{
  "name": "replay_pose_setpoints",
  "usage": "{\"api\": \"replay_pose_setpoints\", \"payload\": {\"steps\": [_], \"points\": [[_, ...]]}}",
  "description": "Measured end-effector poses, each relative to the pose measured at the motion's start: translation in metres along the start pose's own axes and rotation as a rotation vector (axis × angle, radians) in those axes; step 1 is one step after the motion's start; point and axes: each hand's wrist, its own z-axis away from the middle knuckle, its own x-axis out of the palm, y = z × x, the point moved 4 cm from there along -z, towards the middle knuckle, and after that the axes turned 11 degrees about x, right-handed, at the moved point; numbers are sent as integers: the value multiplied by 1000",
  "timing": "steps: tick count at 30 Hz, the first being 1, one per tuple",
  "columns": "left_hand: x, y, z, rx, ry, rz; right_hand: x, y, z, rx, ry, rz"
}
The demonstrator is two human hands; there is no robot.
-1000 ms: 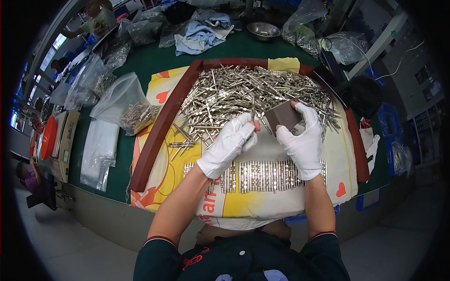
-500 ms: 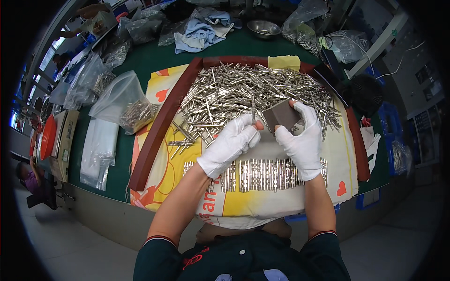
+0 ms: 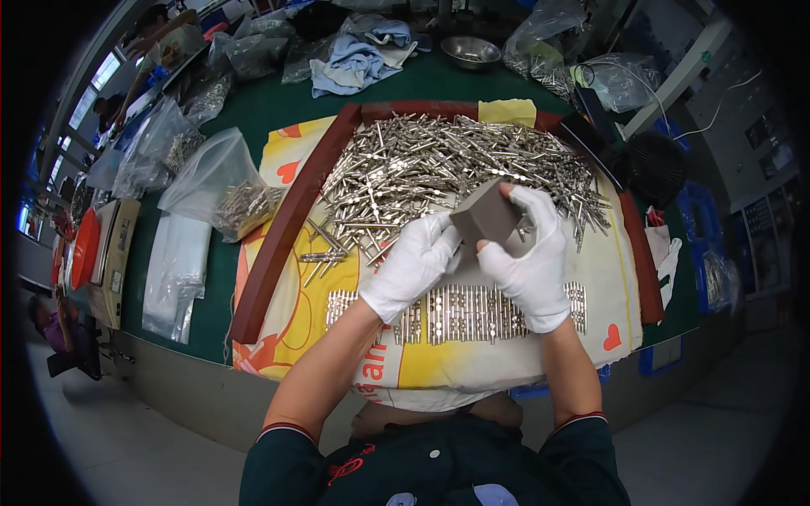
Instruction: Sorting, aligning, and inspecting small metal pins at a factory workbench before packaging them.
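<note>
My right hand (image 3: 533, 268), in a white glove with bare thumb and fingertips, grips a grey-brown sanding block (image 3: 487, 215) tilted over the work cloth. My left hand (image 3: 415, 263), gloved the same way, is pinched closed against the block's left edge. The slim metal pin it held upright a moment before is now hidden behind the block and fingers. Just beyond both hands spreads a heap of loose metal pins (image 3: 396, 160). Nearer to me, a row of metal pins (image 3: 472, 314) lies side by side, partly covered by my right wrist.
A dark red wooden frame (image 3: 287, 244) borders the heap on a patterned cloth (image 3: 439, 367). To the left are a clear bag of metal parts (image 3: 240, 202), flat plastic bags (image 3: 175, 270) and a scale (image 3: 110, 261). A metal bowl (image 3: 471, 52) and blue rags (image 3: 359, 63) sit at the back.
The sanding block has moved left and tilted up, against my left fingers. The pin that stood up from my left hand is now out of sight. My view has shifted slightly.
</note>
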Motion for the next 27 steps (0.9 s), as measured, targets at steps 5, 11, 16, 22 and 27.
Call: {"api": "replay_pose_setpoints", "payload": {"steps": [5, 11, 16, 22, 27], "points": [[-11, 6, 0, 42, -75, -70, -11, 22, -9, 230, 65, 125], [-4, -6, -3, 66, -17, -69, 1, -3, 0, 35, -3, 106], [-18, -4, -2, -73, -28, 42, -17, 23, -11, 180, 121, 220], [-19, -7, -5, -44, -51, 170, -17, 20, -9, 148, 118, 238], [-19, -8, -4, -44, -74, 189, -19, 21, -9, 195, 116, 160]]}}
